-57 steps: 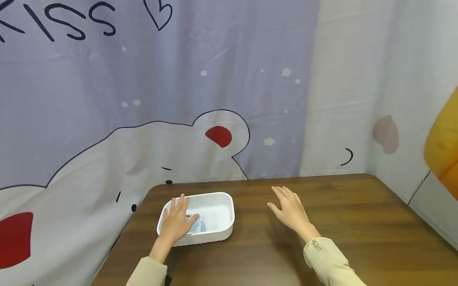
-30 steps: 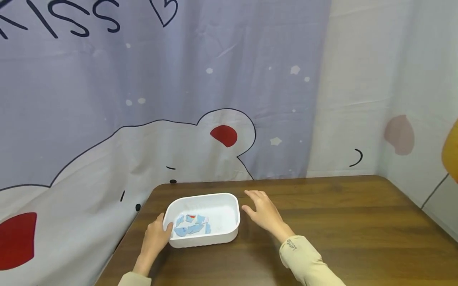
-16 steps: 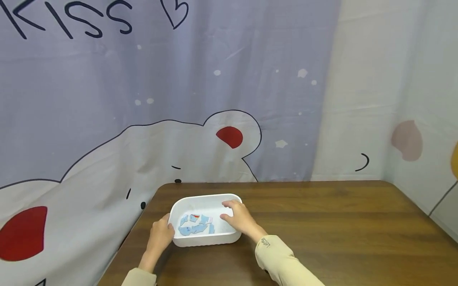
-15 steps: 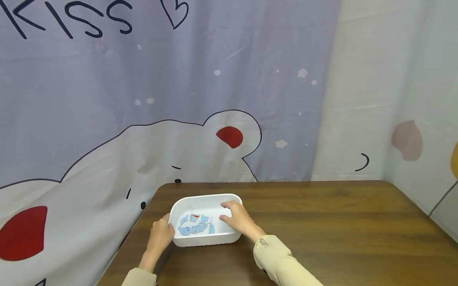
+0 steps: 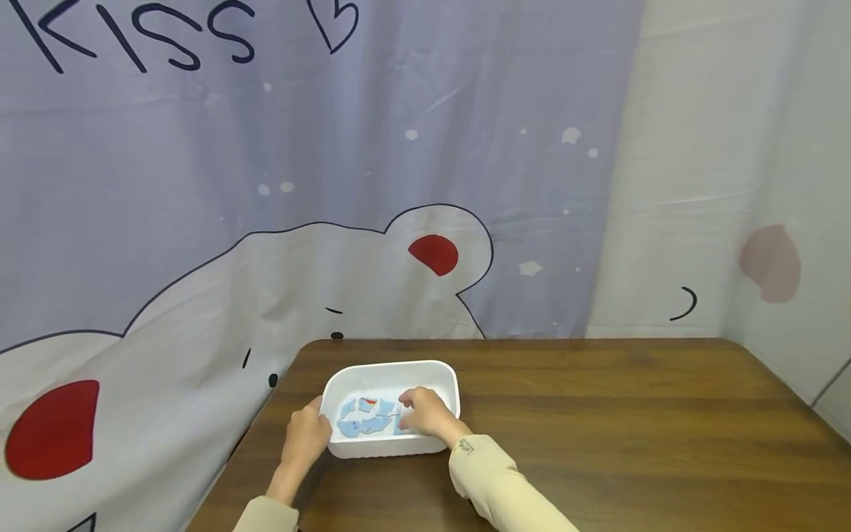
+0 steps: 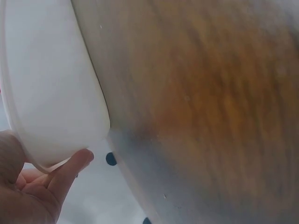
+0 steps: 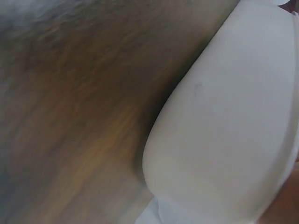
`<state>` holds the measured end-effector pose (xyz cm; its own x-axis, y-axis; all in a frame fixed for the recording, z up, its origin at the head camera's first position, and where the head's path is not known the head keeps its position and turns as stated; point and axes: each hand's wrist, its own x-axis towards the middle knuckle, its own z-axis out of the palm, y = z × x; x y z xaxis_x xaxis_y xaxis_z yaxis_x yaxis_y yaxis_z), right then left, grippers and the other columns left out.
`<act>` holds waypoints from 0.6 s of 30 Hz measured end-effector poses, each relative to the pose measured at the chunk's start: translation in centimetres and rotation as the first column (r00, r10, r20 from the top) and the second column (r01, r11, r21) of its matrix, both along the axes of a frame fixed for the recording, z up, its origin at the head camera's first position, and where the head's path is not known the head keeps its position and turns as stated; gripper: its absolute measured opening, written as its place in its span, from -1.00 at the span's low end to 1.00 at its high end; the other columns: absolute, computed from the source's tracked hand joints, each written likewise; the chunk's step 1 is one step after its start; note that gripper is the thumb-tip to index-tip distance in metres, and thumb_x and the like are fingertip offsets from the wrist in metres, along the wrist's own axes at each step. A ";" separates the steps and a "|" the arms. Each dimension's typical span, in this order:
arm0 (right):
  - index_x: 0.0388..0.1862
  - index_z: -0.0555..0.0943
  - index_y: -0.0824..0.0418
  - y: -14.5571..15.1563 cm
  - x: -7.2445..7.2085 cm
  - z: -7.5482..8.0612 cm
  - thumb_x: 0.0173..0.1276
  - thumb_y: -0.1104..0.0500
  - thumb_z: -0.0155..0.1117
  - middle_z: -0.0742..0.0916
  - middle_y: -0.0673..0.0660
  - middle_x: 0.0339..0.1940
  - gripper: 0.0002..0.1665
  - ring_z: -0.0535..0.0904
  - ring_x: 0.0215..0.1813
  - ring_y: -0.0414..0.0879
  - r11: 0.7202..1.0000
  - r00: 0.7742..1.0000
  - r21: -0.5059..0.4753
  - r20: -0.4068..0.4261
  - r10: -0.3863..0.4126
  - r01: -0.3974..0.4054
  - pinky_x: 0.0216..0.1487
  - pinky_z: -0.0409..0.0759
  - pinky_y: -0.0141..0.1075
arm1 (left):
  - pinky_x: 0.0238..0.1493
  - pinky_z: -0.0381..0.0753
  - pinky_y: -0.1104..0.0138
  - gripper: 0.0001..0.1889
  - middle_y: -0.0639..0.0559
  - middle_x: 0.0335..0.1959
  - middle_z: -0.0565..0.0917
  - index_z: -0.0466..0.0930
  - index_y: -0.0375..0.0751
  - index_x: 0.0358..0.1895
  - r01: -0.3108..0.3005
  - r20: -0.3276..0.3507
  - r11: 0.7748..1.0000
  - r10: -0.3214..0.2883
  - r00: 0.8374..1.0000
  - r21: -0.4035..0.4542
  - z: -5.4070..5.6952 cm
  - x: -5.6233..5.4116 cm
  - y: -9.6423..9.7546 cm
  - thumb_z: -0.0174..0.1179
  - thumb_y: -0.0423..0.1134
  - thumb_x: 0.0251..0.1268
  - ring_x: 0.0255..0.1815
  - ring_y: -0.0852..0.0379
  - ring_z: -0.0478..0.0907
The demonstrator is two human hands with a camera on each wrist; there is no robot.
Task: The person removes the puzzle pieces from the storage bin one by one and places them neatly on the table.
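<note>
A white plastic tub (image 5: 392, 446) with rounded corners stands on the wooden table. My left hand (image 5: 307, 437) grips its left end, thumb over the rim; the left wrist view shows those fingers (image 6: 70, 175) against the tub's wall. Inside, toward the left, lie several light-blue puzzle-like pieces (image 5: 376, 424), one with a red mark (image 5: 368, 403). Over the right half of the tub reaches my right hand (image 5: 428, 412), thumb and index finger apart beside the rightmost blue piece (image 5: 397, 424). In the right wrist view the tub's wall (image 7: 224, 112) hides most of that hand.
The brown wooden table (image 5: 598, 428) extends to the right of the tub. Behind it hangs a printed curtain (image 5: 332, 148) with a white bear figure, close to the table's far edge. Another pale curtain (image 5: 771, 177) borders the right side.
My left hand has moved from over the tub to its left end and grips it there. My right hand has come leftward from over the table into the tub, close to the blue pieces.
</note>
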<state>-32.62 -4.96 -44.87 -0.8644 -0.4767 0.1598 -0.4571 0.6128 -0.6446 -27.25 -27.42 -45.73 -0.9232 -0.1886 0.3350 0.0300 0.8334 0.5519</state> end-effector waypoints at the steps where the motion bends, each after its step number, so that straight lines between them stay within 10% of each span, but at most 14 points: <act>1: -0.04 0.65 0.44 -0.2 0.0 -0.1 -0.03 0.29 0.49 0.75 0.30 -0.17 -0.49 0.66 -0.08 0.12 1.000 1.000 0.002 0.017 -0.001 0.001 0.02 0.62 -0.14 | -0.15 0.62 -0.20 -0.58 -0.59 -0.06 0.61 0.47 -0.63 0.11 -0.004 -0.001 1.000 0.004 1.000 -0.001 0.0 0.0 0.0 -0.07 -0.51 0.18 -0.12 -0.49 0.62; 18: -0.20 0.63 0.46 -1.0 -0.9 -1.0 -0.06 0.30 0.50 0.74 0.25 -0.27 -0.59 0.63 -0.19 0.03 0.996 0.996 0.069 0.079 0.049 -0.055 -0.05 0.62 -0.25 | -0.17 0.64 -0.18 -0.59 -0.62 -0.09 0.61 0.48 -0.69 0.07 -0.036 -0.034 0.999 0.035 0.999 -0.041 0.0 0.0 0.4 0.00 -0.54 0.12 -0.15 -0.50 0.62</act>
